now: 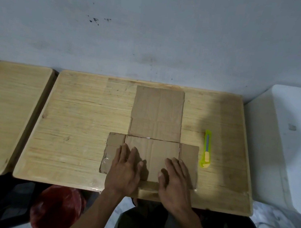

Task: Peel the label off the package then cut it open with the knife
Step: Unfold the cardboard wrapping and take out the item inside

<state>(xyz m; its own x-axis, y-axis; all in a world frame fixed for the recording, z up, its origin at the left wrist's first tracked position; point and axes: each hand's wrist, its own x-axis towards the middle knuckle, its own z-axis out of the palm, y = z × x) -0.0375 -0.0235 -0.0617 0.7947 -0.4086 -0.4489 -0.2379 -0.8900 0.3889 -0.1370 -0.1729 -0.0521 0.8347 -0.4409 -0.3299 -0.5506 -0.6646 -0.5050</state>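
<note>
Pressing flat with straight fingers, the left hand and right hand rest on the near panel of the package, plain brown cardboard unfolded on the wooden table, its long axis running toward the wall. Just right, the yellow-green knife lies parallel.

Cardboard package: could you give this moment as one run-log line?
package: flattened on table | left hand, right hand: pressing it | knife: untouched, right of package

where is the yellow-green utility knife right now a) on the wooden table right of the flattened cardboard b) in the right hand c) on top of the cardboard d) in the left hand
a: the yellow-green utility knife lies on the wooden table, right of the flattened cardboard, untouched by either hand.
</note>
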